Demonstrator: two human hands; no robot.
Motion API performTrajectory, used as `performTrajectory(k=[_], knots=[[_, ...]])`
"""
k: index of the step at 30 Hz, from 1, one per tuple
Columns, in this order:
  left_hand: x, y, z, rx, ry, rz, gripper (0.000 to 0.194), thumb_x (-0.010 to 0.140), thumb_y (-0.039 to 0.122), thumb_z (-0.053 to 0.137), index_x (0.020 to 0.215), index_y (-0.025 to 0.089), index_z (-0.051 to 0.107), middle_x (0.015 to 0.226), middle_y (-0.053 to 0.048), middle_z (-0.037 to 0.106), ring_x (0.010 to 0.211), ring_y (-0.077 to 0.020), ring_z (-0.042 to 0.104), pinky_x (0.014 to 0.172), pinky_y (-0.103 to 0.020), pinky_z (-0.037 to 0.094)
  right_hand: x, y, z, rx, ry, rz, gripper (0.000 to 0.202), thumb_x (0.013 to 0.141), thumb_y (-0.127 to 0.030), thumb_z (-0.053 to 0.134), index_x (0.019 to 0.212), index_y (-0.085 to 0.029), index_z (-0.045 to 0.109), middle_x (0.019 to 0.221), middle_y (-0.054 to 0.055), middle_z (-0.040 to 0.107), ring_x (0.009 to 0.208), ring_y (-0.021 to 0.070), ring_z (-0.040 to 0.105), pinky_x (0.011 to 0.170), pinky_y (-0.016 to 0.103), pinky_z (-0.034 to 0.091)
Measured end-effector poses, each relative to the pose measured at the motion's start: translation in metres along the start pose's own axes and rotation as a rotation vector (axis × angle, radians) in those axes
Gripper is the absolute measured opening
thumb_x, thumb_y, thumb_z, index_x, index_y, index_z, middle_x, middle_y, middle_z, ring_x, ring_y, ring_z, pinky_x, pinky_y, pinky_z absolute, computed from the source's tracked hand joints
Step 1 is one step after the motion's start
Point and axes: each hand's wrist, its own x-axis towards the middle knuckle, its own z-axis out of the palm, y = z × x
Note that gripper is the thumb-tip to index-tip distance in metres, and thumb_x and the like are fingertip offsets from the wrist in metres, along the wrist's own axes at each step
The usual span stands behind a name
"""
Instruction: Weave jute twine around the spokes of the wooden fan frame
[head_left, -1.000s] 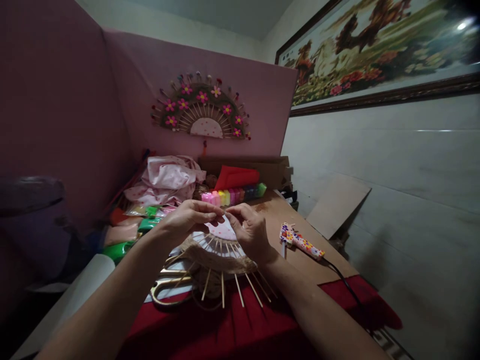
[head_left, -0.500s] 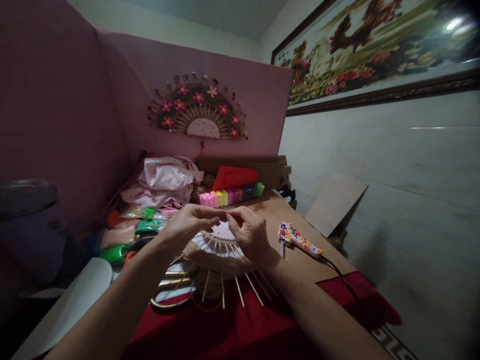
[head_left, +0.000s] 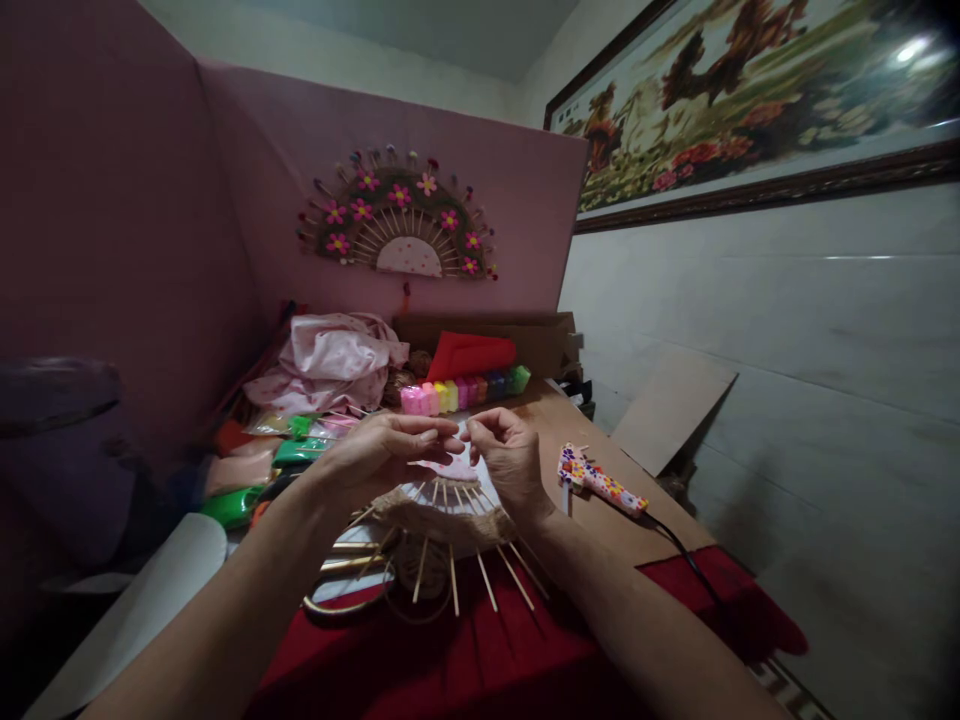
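My left hand [head_left: 390, 448] hovers palm-down over the far part of a fan-shaped craft piece, its fingers stretched out and apart from the thumb. Facing it, my right hand [head_left: 511, 462] is closed, thumb against bent fingers; whatever it may pinch is too small to make out. A narrow gap separates the two sets of fingertips. Beneath them lies the stick fan [head_left: 442, 518], with thin wooden sticks fanning toward me through a brown fibre band. Its pale, spotted centre is partly hidden by my hands.
A flower-patterned glue gun [head_left: 600, 480] with a black cord lies at right on brown board. Bagged coloured clay [head_left: 300, 452] and pink cloth [head_left: 330, 360] are at left. Behind sits a row of coloured clay packs [head_left: 465, 390]. A finished flowered fan [head_left: 401, 215] hangs on the pink panel.
My fingertips, which met half a second ago, have drawn slightly apart. My right hand has shifted a little to the right. The scene sits slightly further right in view.
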Motion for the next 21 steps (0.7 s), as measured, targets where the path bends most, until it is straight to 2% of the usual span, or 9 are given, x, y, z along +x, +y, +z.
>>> performTrajectory(k=[3, 6, 11, 15, 21], knots=[[0.0, 0.001, -0.002, -0.097, -0.016, -0.04, 0.023, 0.068, 0.012, 0.064, 0.091, 0.013, 0.067, 0.092, -0.011, 0.067, 0.08, -0.0179, 0.061, 0.065, -0.026, 0.047, 0.005, 0.0, -0.005, 0.042, 0.015, -0.006, 0.015, 0.075, -0.03, 0.057, 0.071, -0.016, 0.054, 0.063, 0.0, 0.058, 0.046, 0.0074, 0.045, 0.046, 0.022, 0.038], [0.0, 0.001, -0.002, -0.128, -0.012, -0.043, 0.02, 0.071, 0.012, 0.063, 0.09, 0.011, 0.066, 0.086, -0.01, 0.066, 0.074, -0.0159, 0.06, 0.063, -0.026, 0.047, 0.001, -0.004, -0.006, 0.011, -0.04, -0.072, 0.012, 0.077, -0.029, 0.056, 0.075, -0.017, 0.057, 0.068, 0.0, 0.06, 0.05, 0.0078, 0.047, 0.05, 0.022, 0.04], [0.003, -0.003, -0.001, -0.085, -0.004, -0.014, 0.014, 0.071, 0.014, 0.065, 0.084, 0.01, 0.064, 0.073, -0.006, 0.06, 0.063, -0.0102, 0.056, 0.054, -0.021, 0.045, -0.013, -0.015, -0.001, -0.084, -0.146, -0.161, 0.012, 0.079, -0.028, 0.055, 0.083, -0.019, 0.062, 0.076, 0.002, 0.061, 0.067, 0.012, 0.055, 0.061, 0.024, 0.043], [0.003, -0.005, 0.001, -0.056, 0.023, 0.004, 0.013, 0.07, 0.021, 0.067, 0.073, 0.012, 0.06, 0.068, -0.002, 0.055, 0.056, -0.0075, 0.051, 0.047, -0.018, 0.043, -0.018, -0.018, 0.001, -0.214, -0.232, -0.225, 0.016, 0.08, -0.03, 0.056, 0.088, -0.018, 0.063, 0.081, 0.004, 0.063, 0.069, 0.0139, 0.056, 0.064, 0.026, 0.044], [0.003, -0.007, 0.007, 0.01, 0.038, 0.015, 0.019, 0.07, 0.027, 0.067, 0.071, 0.012, 0.056, 0.063, 0.0, 0.051, 0.049, -0.0057, 0.046, 0.041, -0.016, 0.039, -0.02, -0.015, 0.001, -0.342, -0.225, -0.298, 0.015, 0.082, -0.029, 0.053, 0.081, -0.017, 0.063, 0.075, 0.004, 0.062, 0.068, 0.0141, 0.055, 0.066, 0.027, 0.044]])
